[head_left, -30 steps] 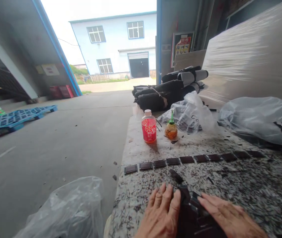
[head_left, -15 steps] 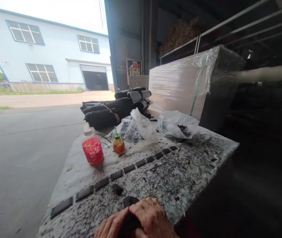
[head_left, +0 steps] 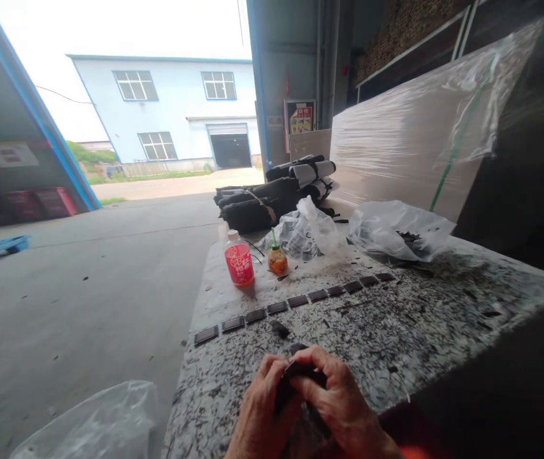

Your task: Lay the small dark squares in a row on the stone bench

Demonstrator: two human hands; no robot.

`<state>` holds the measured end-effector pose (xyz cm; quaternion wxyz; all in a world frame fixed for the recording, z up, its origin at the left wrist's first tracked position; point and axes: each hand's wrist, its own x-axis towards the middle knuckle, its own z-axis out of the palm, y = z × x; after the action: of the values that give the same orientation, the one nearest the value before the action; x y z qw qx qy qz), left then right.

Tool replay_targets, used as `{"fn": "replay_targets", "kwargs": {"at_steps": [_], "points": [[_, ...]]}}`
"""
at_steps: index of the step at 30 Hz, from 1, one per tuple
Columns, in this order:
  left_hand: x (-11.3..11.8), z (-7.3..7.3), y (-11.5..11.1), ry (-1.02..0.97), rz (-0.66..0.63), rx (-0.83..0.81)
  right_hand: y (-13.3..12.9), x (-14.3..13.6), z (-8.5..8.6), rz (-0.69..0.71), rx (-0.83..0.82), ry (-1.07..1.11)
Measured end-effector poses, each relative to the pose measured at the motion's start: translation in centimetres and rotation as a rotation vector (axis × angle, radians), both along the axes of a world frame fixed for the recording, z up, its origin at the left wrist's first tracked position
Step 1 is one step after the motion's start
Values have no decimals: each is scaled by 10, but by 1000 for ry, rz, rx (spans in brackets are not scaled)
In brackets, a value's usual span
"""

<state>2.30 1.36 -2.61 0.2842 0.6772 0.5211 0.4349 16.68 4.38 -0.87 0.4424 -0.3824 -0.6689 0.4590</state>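
Left hand (head_left: 262, 411) and right hand (head_left: 343, 408) together at near edge of surface (head_left: 396, 331), both clamped on dark piece (head_left: 300, 373) between fingertips. Row of dark squares (head_left: 291, 301) beyond, running left-right.

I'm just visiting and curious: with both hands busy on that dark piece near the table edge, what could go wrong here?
The left hand and right hand pinch a dark piece close to the table edge; a slip might drop it. The row of dark squares lies just beyond, so a nudge could scatter it. The red bottle might tip if bumped.
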Motion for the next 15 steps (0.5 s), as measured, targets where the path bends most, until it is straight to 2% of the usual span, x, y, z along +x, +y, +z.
{"fn": "replay_targets", "kwargs": {"at_steps": [2,5,9,12,15], "points": [[3,5,0,-36,19,-48,4,-1,-4,-22,-69,66],[3,14,0,-153,119,-132,16,4,-9,-99,-149,120],[-11,28,-3,-453,318,-270,33,19,-9,-190,-273,140],[-22,31,-16,-675,439,-394,33,23,-4,-123,-336,80],[-23,25,-33,-835,475,-507,20,13,3,-9,-386,10]]}}
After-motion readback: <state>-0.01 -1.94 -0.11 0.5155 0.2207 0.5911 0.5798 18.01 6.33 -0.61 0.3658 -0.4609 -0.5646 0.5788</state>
